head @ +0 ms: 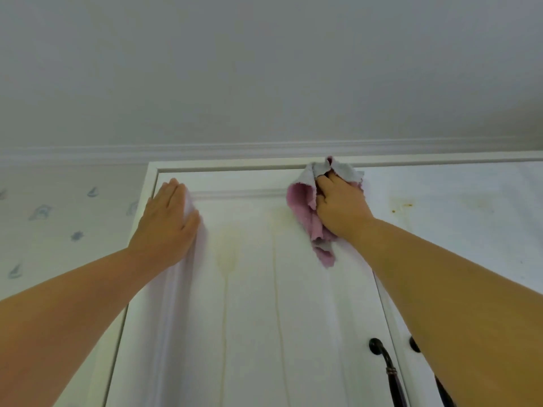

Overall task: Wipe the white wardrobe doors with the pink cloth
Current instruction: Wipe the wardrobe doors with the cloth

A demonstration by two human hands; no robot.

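Right hand bunching pink cloth against door top; left hand flat, fingers together, left of the grip; handle below.

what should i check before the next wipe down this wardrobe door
1. Cloth grip: the right hand has its fingers curled into the pink cloth, bunched against the top right corner of the left door. Ok.
2. Bracing: the left hand lies flat on the door's upper left edge. Ok.
3. Dirt left: yellowish streaks run down the panel between the hands. Not ok.
4. Right door: brownish spots near its top. Not ok.
5. Path down: the dark handle sits below the cloth, so steer around it. Ok.
6. Cloth dampness: cannot tell.
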